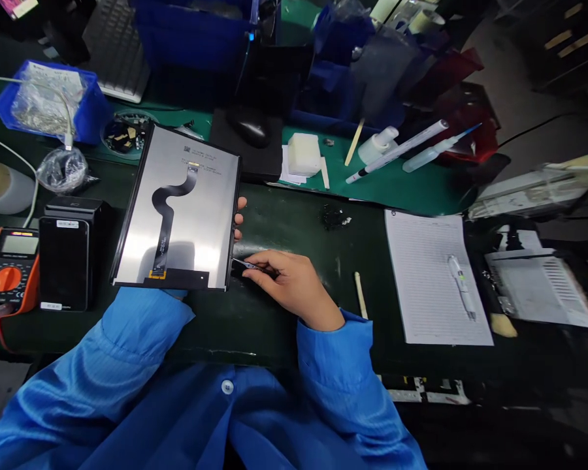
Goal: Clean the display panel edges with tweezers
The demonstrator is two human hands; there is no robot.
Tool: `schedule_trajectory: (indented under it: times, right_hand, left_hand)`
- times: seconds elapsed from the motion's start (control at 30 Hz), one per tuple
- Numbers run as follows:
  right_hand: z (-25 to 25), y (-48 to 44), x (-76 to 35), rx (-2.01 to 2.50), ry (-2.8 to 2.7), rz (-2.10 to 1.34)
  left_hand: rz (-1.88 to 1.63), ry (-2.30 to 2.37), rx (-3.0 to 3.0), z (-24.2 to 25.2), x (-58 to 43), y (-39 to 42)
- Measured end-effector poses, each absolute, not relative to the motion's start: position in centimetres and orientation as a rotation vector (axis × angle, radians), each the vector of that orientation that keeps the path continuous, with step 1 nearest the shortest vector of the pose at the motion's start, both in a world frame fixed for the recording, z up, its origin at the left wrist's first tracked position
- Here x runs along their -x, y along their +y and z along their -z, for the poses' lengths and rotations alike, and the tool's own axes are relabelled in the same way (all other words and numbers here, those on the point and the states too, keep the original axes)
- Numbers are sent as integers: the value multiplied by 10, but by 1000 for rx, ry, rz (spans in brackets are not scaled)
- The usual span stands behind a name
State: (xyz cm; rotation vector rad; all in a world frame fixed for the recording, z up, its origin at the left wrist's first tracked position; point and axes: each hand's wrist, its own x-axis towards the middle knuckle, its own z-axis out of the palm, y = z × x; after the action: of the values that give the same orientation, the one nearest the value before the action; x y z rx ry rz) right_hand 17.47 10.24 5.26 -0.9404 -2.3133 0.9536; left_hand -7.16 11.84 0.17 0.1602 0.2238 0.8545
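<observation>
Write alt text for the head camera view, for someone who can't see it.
A person's left hand holds up a display panel with a black flex cable across its back, while the right hand holds tweezers at the panel's edge. A multimeter and a notepad lie on the bench on either side.

I'm seeing the left hand (239, 219) as fingertips only — the display panel (210, 228) is hiding the rest — and its fine print (202, 161) is blurring.
</observation>
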Motion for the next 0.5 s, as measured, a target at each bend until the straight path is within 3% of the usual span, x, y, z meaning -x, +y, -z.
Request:
schedule_trajectory:
  times: [0.5]
  right_hand:
    - [-55, 103, -175, 924, -2359, -982]
  left_hand:
    - [-845, 270, -162, 1, 74, 118]
